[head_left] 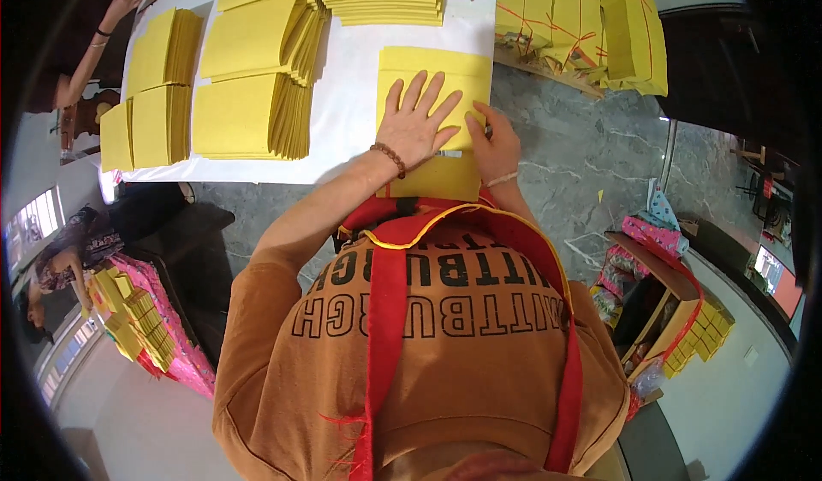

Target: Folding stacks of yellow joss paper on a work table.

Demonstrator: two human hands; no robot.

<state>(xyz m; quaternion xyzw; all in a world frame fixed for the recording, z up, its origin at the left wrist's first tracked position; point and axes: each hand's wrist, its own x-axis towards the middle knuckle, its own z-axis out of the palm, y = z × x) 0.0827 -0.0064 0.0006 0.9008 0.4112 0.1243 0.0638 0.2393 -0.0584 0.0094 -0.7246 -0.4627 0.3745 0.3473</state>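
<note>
Lying flat with its fingers spread wide, the left hand (415, 130) rests on the yellow paper (415, 60), gripping nothing; the paper is under it on the white table (347, 113). The right hand (497, 147), half-curled, is at the paper's right edge; whether it grips, I cannot tell. Yellow stacks (240, 115) stand left of the left hand, a pile (381, 2) beyond it, and tied bundles (635, 40) beyond the right hand, to its right.

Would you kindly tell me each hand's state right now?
Left hand: open, spread flat on the yellow paper.
Right hand: half curled at its right edge; grip unclear.
</note>
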